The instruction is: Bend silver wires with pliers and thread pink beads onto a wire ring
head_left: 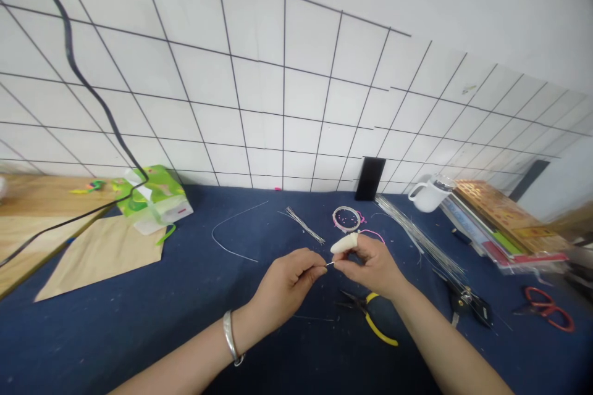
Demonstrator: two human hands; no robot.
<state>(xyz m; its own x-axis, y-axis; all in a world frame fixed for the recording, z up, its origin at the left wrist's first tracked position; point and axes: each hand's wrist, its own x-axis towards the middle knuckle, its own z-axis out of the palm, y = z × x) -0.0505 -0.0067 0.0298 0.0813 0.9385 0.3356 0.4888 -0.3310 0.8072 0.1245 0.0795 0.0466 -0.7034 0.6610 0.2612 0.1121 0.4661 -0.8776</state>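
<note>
Between the pinched fingertips of both hands runs a short, thin wire [330, 263]. My left hand [291, 281], with a silver bangle on its wrist, is closed on the wire's left side. My right hand [370, 262] pinches its right side, and a white cover [344, 243] sits on one finger. Beyond the right hand lies a round ring [346, 219] with small pink bits inside and pink cord beside it. Pliers with yellow handles [373, 315] rest just below the right hand. A bundle of short wires [303, 224] lies beyond the hands.
On the blue cloth [194, 296] are a curved wire [220, 224], a long wire bundle [421, 237], a dark tool [463, 301] and red scissors [549, 308]. Farther back stand a white mug [427, 196], stacked books [504, 222] and a green tissue pack [152, 197].
</note>
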